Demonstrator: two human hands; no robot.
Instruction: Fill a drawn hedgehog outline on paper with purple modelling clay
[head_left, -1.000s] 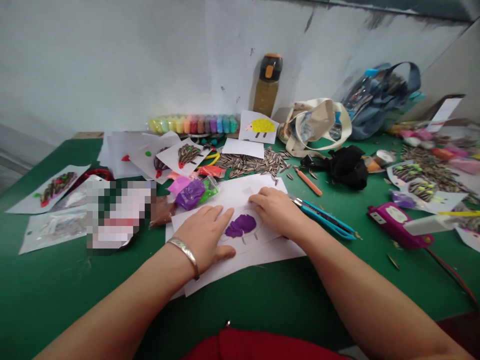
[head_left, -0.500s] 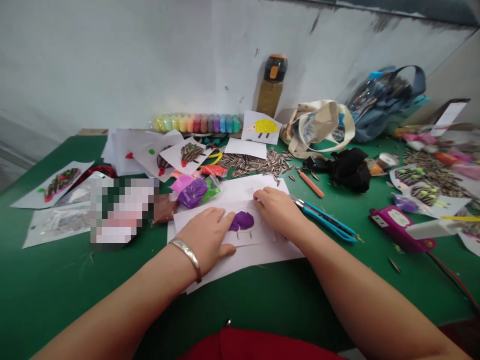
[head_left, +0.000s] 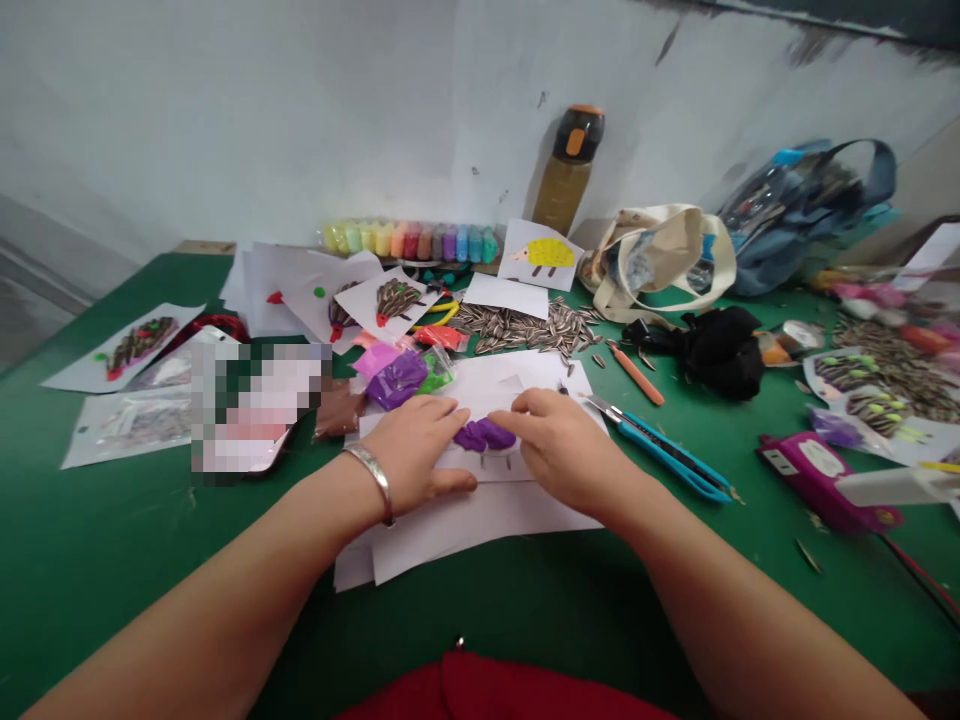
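A lump of purple modelling clay [head_left: 487,434] lies on a white sheet of paper [head_left: 472,466] with a drawn outline and short pencil lines below it. My left hand [head_left: 411,452], a silver bracelet at its wrist, rests flat on the sheet with fingers stretched out at the clay's left edge. From the right, my right hand [head_left: 564,446] touches the clay with its outstretched index finger; its other fingers are bent and partly hidden. More white sheets [head_left: 457,535] lie underneath. Just beyond my left hand is a bag of purple clay [head_left: 397,378].
Sunflower seeds [head_left: 517,328] are heaped behind the papers. A blue utility knife [head_left: 667,455] and an orange stick [head_left: 636,375] lie to the right. At left are a phone [head_left: 259,410] and seed-covered hedgehog pictures [head_left: 139,345]. A drink bottle [head_left: 566,175] stands by the wall.
My right hand has come down and inward from the sheet's upper right onto the clay. The clay now looks flatter and more folded. The view has shifted slightly.
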